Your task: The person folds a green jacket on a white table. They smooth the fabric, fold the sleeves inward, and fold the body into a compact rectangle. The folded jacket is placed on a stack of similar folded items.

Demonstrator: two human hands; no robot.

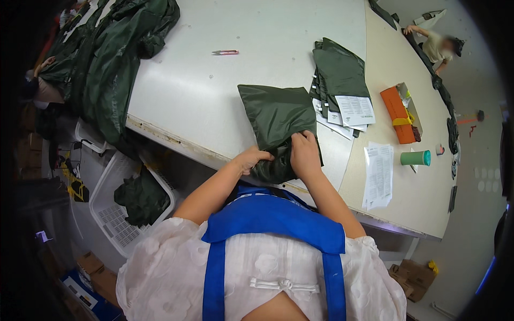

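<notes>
A dark green, shiny fabric pouch [278,115] lies at the table's near edge, its far end flat and its near end bunched up. My left hand [250,160] grips the near left side, thumb on top and the other fingers partly hidden. With bent fingers, my right hand [305,155] pinches the fabric on the near right side. Beyond it to the right, several similar green pouches [341,69] are stacked, with printed paper sheets [355,111] sticking out from under them.
An orange box [396,112], a green cup [415,158] and more printed sheets [378,176] are on the right. A pen [225,52] lies farther back. Green fabric [107,80] drapes over the left edge, above a white basket [107,208]. Other people [438,49] are at the far sides.
</notes>
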